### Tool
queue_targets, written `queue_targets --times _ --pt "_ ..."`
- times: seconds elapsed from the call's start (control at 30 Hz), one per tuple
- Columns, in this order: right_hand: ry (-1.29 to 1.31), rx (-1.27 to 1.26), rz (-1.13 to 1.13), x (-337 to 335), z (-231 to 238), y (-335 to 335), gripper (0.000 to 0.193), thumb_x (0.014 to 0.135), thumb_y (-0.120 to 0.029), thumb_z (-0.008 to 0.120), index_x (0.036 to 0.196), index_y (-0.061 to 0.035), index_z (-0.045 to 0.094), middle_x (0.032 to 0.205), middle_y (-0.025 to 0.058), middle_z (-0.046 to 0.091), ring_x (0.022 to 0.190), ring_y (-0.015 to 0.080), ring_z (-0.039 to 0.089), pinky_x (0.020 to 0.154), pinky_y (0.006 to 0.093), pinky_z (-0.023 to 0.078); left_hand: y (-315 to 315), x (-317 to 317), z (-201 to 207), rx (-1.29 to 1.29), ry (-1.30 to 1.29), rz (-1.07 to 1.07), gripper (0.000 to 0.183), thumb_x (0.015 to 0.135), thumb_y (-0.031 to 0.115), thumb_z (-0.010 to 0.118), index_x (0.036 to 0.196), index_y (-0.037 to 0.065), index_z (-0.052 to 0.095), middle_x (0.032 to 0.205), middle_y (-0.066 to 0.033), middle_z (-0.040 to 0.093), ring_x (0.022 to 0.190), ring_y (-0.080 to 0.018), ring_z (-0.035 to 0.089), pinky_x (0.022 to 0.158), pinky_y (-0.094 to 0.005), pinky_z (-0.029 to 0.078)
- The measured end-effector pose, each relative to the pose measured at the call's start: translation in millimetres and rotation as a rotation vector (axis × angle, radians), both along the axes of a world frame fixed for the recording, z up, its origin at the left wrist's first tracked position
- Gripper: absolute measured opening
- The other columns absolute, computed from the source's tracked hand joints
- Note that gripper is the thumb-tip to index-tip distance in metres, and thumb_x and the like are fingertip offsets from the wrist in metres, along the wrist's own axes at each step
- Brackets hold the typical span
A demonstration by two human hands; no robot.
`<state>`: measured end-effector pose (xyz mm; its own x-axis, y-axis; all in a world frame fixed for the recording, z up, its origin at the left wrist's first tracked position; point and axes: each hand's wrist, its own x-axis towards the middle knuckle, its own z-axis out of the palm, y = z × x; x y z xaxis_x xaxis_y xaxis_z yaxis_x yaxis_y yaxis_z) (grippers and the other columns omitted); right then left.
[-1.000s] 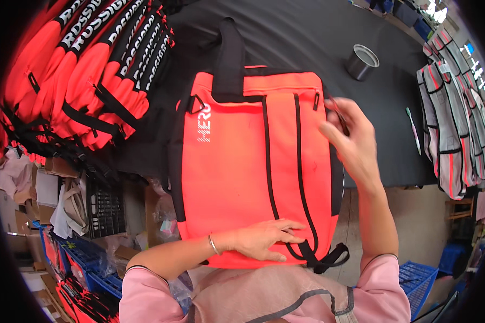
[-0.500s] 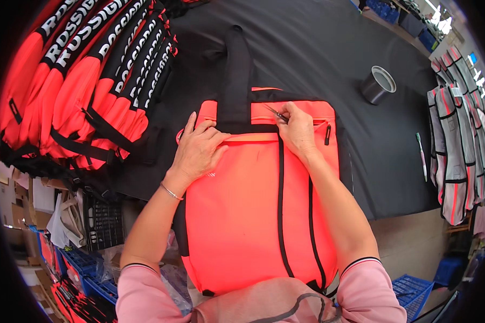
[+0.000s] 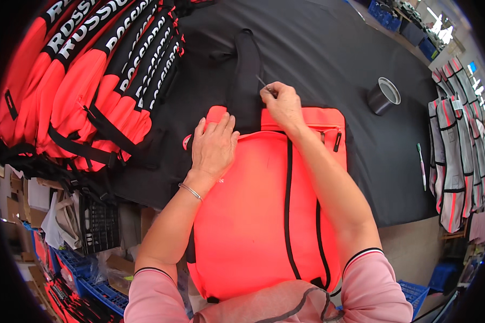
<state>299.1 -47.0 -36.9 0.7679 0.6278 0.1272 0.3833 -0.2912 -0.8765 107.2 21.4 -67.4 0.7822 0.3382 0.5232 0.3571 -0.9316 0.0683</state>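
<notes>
A bright coral-red backpack point(image 3: 248, 215) with black piping lies flat in front of me, its lower end against my body. My left hand point(image 3: 214, 148) rests flat near its upper left edge, fingers stretched out and holding nothing. My right hand point(image 3: 283, 106) is above the upper part of the bag. Its fingers are closed on a small pointed metal tool point(image 3: 262, 82), mostly hidden, whose tip points up and left at a black strap point(image 3: 246, 70). That strap runs from the bag's top over the black table. A zip pull point(image 3: 337, 142) hangs at the upper right corner.
Several red-and-black bags point(image 3: 86, 81) stand packed at the far left. On the black table cover point(image 3: 318, 54) stands a dark metal can point(image 3: 382, 97); a toothbrush point(image 3: 422, 167) lies near the right edge. Grey bags point(image 3: 450, 161) hang at the right. A black crate point(image 3: 99, 223) is lower left.
My right hand with the tool has risen away from the bag's upper seam toward the strap. My left hand has shifted right and lies flatter. The bag appears slightly lower and further right.
</notes>
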Motion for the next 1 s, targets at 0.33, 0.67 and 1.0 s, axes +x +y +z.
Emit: queue_targets --times 0.33,0.67,1.0 --pt "0.11 -0.233 -0.108 20.5 -3.3 45.0 0.052 0.083 -0.028 0.07 0.123 0.0035 0.058 0.123 0.0274 0.062 0.117 0.039 0.059 0.099 0.0419 0.048 2.1 2.9 9.5 -0.182 -0.042 0.021 0.022 0.091 0.017 0.059 0.105 0.002 0.067 0.105 -0.0114 0.069 0.093 -0.0274 0.065 0.095 -0.0444 0.04" --pt "0.416 0.414 0.132 3.3 15.8 23.1 0.044 0.08 -0.011 0.075 0.119 0.005 0.061 0.093 0.008 0.068 0.081 0.0123 0.062 0.075 0.0263 0.05 51.3 17.9 33.5 -0.626 0.118 0.159 0.039 0.094 0.039 0.058 0.09 0.001 0.066 0.071 -0.0147 0.067 0.074 -0.0325 0.067 0.076 -0.0419 0.045" --pt "-0.3 0.069 0.227 -42.8 21.4 -26.8 0.026 0.091 -0.027 0.068 0.105 -0.0046 0.064 0.09 0.0115 0.069 0.082 0.0289 0.067 0.074 0.0383 0.051 68.9 14.2 26.0 -1.484 0.021 -0.024 0.049 0.097 0.036 0.055 0.072 -0.005 0.065 0.067 -0.0089 0.065 0.062 -0.013 0.059 0.061 -0.0279 0.045"
